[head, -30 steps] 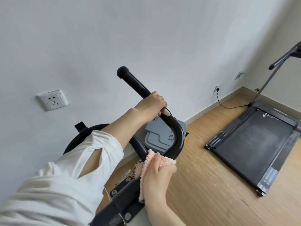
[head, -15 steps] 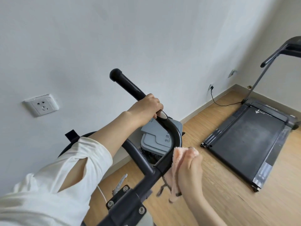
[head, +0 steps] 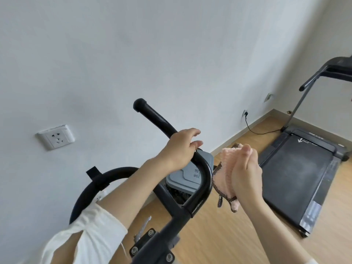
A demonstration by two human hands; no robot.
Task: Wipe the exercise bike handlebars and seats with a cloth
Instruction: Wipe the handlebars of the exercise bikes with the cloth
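Observation:
The exercise bike's black handlebar (head: pixel 152 115) rises at centre and bends down at the right (head: pixel 206 180) towards the stem. My left hand (head: pixel 181 147) lies on the upper bar with its palm down. Its fingers are stretched forward, not wrapped round the tube. My right hand (head: pixel 245 168) grips a folded pink cloth (head: pixel 223 168) just right of the bend, a small gap away from the bar. A dark mesh loop (head: pixel 219 195) dangles from the cloth. The seat is out of view.
A grey lidded bin (head: pixel 190 174) stands on the floor behind the handlebar. A black treadmill (head: pixel 297 178) lies at the right, its cable running to a wall plug (head: pixel 245 114). A white socket (head: pixel 55 137) is on the wall at left.
My right hand carried the cloth up from the lower bar, past the bend, and off to the right. My left hand loosened its grip, fingers now stretched out.

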